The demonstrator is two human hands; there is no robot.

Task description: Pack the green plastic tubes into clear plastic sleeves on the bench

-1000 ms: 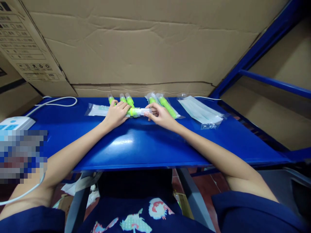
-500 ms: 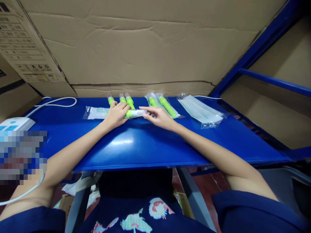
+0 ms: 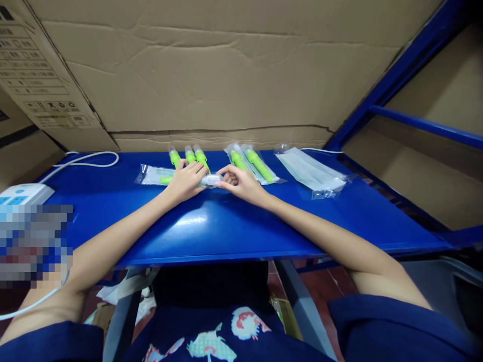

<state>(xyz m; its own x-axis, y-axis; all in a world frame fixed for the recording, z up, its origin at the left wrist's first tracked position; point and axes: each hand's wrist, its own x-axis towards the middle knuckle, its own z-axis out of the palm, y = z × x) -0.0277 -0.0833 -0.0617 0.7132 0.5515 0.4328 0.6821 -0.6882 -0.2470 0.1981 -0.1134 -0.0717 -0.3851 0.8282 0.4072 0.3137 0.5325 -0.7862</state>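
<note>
A bright green stick with a clear end [image 3: 211,181] lies sideways near the middle of the blue table, along a flat clear plastic sleeve [image 3: 151,176] with a white insert. My left hand [image 3: 187,180] is closed over its middle, hiding much of it; some green shows to the left of that hand. At the clear end, my right hand [image 3: 243,184] pinches the tip between thumb and forefinger, its other fingers curled. Just behind my left hand lie three similar green sticks [image 3: 189,155] with clear tips.
Two green sticks in clear sleeves [image 3: 258,163] lie behind my right hand. Further right is a pale flat packet [image 3: 311,171] in clear wrap. A white power strip [image 3: 26,193] and cable occupy the left. Cardboard [image 3: 226,75] walls the back; a blue frame [image 3: 422,128] rises at right.
My left hand has slid slightly right along the stick, covering more of its green part. My right fingers have curled in and the hand has shifted slightly left at the clear end.
</note>
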